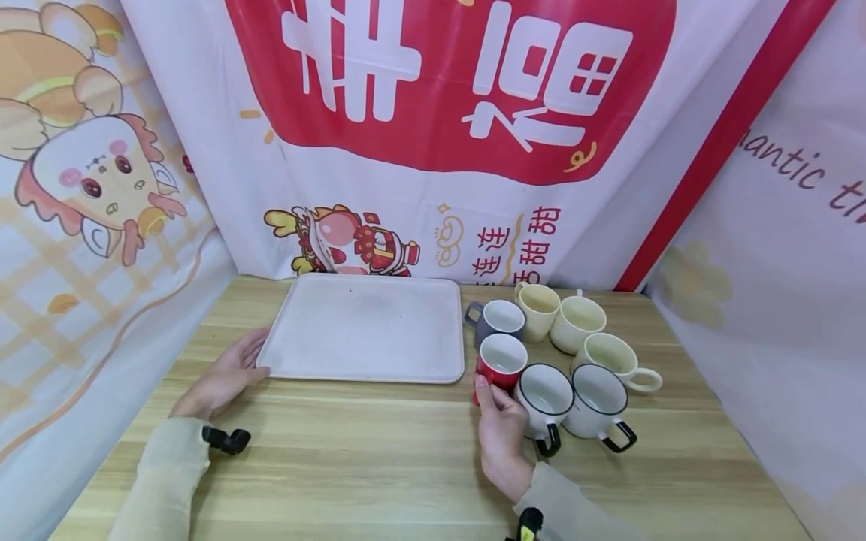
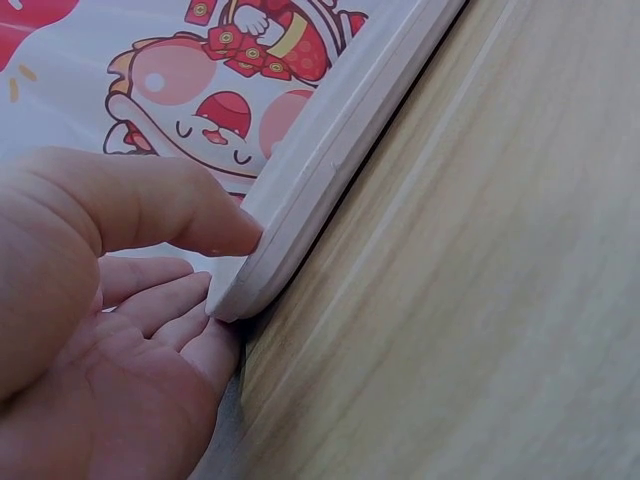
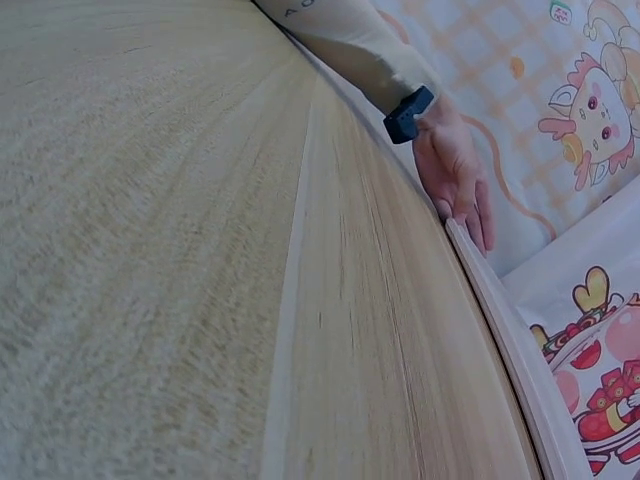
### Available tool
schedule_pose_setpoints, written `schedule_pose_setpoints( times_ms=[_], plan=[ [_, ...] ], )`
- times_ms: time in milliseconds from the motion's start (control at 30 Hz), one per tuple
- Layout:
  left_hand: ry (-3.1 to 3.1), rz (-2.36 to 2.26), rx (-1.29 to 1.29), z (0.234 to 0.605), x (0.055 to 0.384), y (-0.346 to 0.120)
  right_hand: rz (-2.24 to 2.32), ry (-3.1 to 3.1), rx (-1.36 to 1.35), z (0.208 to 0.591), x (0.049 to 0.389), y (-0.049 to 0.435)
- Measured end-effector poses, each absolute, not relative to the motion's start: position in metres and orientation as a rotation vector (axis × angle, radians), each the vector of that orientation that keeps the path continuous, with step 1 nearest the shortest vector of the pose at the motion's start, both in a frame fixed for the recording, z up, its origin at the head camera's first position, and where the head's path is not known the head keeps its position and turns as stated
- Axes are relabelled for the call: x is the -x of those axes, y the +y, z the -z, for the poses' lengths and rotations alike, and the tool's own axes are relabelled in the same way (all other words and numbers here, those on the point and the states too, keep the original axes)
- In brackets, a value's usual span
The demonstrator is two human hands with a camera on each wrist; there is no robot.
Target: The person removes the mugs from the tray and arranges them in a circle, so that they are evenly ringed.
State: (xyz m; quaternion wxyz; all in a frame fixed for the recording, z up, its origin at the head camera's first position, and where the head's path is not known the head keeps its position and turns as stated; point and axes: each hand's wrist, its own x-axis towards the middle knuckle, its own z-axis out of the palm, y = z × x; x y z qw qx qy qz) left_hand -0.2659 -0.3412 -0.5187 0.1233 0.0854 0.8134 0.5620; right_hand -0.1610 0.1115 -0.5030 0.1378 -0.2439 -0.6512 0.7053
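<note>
At the near-left corner of the white tray, my left hand holds the rim. Its thumb touches the edge and its fingers reach along the left side. My right hand grips a small red mug on its near side; the handle is mostly hidden by the fingers. Close behind that mug stands a grey-blue mug. Two white mugs with black rims, one beside my right hand and another farther right, stand upright with black handles toward me.
A yellow mug, a cream mug and another cream mug complete the cluster right of the tray. Everything stands on a wood-grain table. Printed cloths hang behind and at both sides.
</note>
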Motion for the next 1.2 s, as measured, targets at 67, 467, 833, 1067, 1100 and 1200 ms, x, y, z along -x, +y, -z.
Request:
schedule_pose_setpoints(
  times_ms=[67, 467, 833, 1067, 1100, 1200],
  plan=[
    [2.373, -1.637, -0.246, 0.519, 0.265, -0.341, -2.031, -1.898, 0.711, 0.503, 0.161, 0.112],
    [2.380, -1.634, -0.249, 0.519, 0.265, -0.341, -1.958, -2.198, 0.539, 0.496, 0.156, 0.124],
    [2.401, -1.624, -0.235, 0.521, 0.266, -0.341, -1.780, -2.708, 0.232, 0.457, 0.151, 0.146],
    [2.388, -1.631, -0.239, 0.525, 0.264, -0.338, -1.584, -3.125, -0.117, 0.427, 0.141, 0.178],
    [2.388, -1.633, -0.247, 0.526, 0.264, -0.337, -1.558, -3.153, -0.207, 0.424, 0.138, 0.183],
    [2.391, -1.631, -0.271, 0.528, 0.264, -0.336, -1.448, -3.157, -0.473, 0.418, 0.131, 0.199]
  ],
)
